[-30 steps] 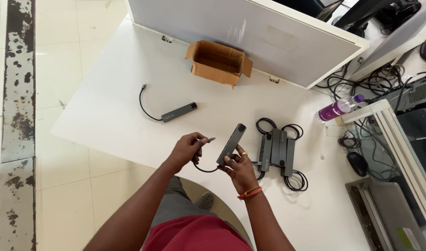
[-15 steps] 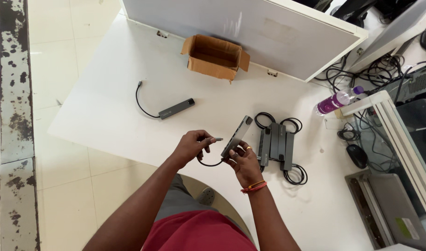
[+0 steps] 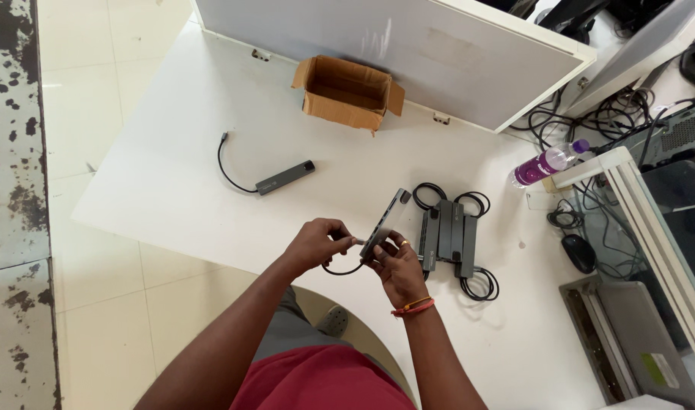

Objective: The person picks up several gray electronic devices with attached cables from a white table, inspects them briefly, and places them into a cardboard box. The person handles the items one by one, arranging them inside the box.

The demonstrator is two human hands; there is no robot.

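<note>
Both hands' fingers pinching grey hub (image 3: pixel 385 220): L hand (image 3: pixel 317 244) cable, R hand (image 3: pixel 397 262) body; hub stack (image 3: pixel 448 237) beside; cardboard box (image 3: pixel 346 93) behind.

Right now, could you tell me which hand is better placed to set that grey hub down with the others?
The right hand, probably: it grips the grey hub body and sits beside the row of hubs. The left hand only pinches the cable end, farther away.

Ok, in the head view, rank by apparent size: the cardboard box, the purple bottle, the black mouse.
1. cardboard box, clearly largest.
2. purple bottle.
3. black mouse, smallest, though not far behind the bottle.
</note>
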